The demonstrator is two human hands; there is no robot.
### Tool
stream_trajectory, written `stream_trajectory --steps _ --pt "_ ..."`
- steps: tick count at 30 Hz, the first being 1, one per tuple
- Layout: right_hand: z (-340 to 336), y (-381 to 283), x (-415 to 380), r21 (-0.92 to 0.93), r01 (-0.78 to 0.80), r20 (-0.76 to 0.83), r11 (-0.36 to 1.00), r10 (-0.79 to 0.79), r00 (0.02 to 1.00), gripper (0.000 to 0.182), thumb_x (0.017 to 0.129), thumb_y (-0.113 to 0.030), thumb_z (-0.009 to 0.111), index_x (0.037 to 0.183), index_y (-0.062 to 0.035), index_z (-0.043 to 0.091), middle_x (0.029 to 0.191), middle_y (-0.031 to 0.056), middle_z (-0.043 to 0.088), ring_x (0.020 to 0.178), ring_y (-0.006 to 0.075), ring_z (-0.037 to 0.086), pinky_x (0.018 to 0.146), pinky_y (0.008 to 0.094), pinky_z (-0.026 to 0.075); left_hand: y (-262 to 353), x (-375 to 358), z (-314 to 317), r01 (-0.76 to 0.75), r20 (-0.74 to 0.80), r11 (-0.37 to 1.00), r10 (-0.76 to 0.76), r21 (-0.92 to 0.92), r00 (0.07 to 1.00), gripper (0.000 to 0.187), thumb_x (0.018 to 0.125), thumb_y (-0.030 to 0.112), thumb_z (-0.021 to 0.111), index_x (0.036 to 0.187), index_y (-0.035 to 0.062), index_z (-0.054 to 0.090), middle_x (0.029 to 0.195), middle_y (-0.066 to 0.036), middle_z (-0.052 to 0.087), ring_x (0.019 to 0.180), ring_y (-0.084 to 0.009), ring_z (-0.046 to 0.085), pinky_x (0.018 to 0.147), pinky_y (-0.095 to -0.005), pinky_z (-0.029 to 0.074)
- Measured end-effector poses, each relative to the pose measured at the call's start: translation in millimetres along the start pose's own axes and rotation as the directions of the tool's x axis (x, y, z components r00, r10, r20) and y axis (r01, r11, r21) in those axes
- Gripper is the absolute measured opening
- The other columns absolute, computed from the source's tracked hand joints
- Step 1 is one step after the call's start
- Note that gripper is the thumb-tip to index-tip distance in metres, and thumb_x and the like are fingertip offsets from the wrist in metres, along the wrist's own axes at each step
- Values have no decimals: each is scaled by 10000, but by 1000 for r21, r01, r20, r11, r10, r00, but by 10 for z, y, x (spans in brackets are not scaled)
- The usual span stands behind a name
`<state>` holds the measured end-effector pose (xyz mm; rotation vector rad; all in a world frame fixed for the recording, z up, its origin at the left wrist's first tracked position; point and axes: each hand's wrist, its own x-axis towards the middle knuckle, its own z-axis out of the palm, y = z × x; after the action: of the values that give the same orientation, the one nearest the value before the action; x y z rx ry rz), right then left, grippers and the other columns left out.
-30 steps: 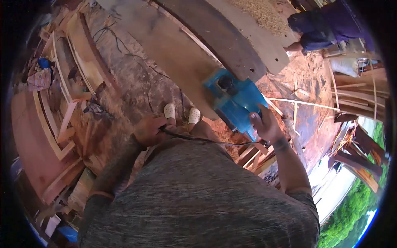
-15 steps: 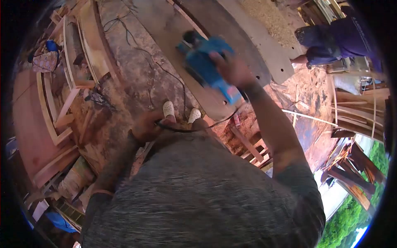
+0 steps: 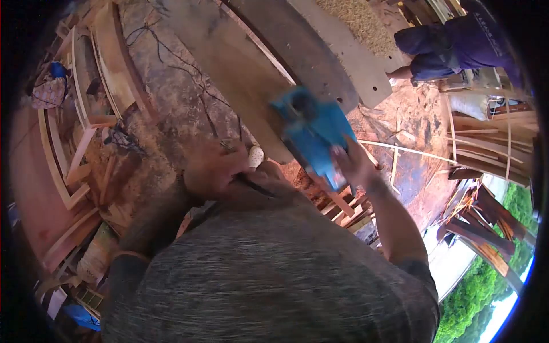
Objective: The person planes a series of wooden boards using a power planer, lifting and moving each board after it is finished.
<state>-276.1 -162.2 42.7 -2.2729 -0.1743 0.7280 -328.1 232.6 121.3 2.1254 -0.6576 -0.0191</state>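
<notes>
My right hand is wrapped round the rear of a blue electric planer, which is blurred by motion. The planer sits over the near end of a long brown board, its rear end past the board's edge. A dark round part stands at the planer's front. Close to my belly, my left hand is closed on a black power cord, a short length of which shows beside the fingers. Below that hand is one pale shoe.
Another person in purple clothing is at the upper right, near a sawdust-covered board. Wooden frames lie at left. Loose cables cross the floor. Offcuts lie below the planer, with stacked planks at right.
My right hand has drawn the planer back toward me and to the right, over the board's near end. My left hand has risen slightly, and less of the cord shows.
</notes>
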Motion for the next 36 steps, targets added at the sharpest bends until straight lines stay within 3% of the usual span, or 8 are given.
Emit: stream_trajectory --steps 1,3,6,14,19,25,31,36 --pt "-37 206 -294 55 -127 29 990 125 992 535 1061 -276 619 1448 72 497 1077 285 696 938 356 733 801 439 565 -24 44 87 -22 -5 999 22 -44 1000 274 844 321 855 776 123 678 662 -111 625 552 -334 640 500 -452 454" --pt "-134 304 -721 146 -64 35 987 60 998 545 1043 -224 647 1447 104 485 954 223 696 820 295 706 743 414 562 -33 115 168 -72 19 993 74 -96 997 243 830 323 853 822 137 698 691 -104 649 585 -336 664 520 -457 485" --pt "-87 433 -905 -4 153 -105 988 -152 983 526 1030 -182 660 1424 124 491 869 165 670 738 270 656 698 404 542 33 195 196 -113 82 987 123 -117 989 222 809 325 853 887 160 727 758 -84 691 648 -333 695 556 -453 524" --pt "-124 -185 -165 14 319 -39 948 -318 947 455 1086 -65 548 1482 115 414 871 101 659 720 146 653 658 305 570 62 113 136 -61 75 986 74 -158 994 272 749 364 893 880 185 736 785 -64 690 685 -316 698 606 -467 541" --pt "15 -373 423 188 150 -9 971 -151 988 258 1130 -297 511 1107 -41 534 749 43 568 591 113 534 528 281 437 45 -87 71 -18 35 997 21 -71 999 329 726 380 908 834 156 693 775 -76 676 672 -337 681 606 -486 523" --pt "63 -889 1049 126 120 14 985 -123 992 342 1104 -393 563 1041 -57 580 714 41 572 548 131 546 522 303 459 96 -323 24 61 8 997 -61 50 998 347 715 398 915 831 159 692 779 -74 677 666 -342 673 614 -497 502" --pt "161 -1696 1649 -106 211 -29 972 -215 976 628 1062 -616 498 999 -14 664 835 160 719 758 323 711 729 458 535 37 -574 72 150 49 987 -152 54 987 437 757 372 922 964 65 691 841 -109 689 696 -313 691 592 -440 506" --pt "357 -2195 2602 -73 328 -29 942 -330 943 687 1060 -688 427 1055 -73 733 823 107 707 713 222 680 725 405 546 202 -373 -42 142 36 980 -138 -140 990 327 764 309 917 839 104 673 795 -92 675 654 -321 680 578 -433 508"
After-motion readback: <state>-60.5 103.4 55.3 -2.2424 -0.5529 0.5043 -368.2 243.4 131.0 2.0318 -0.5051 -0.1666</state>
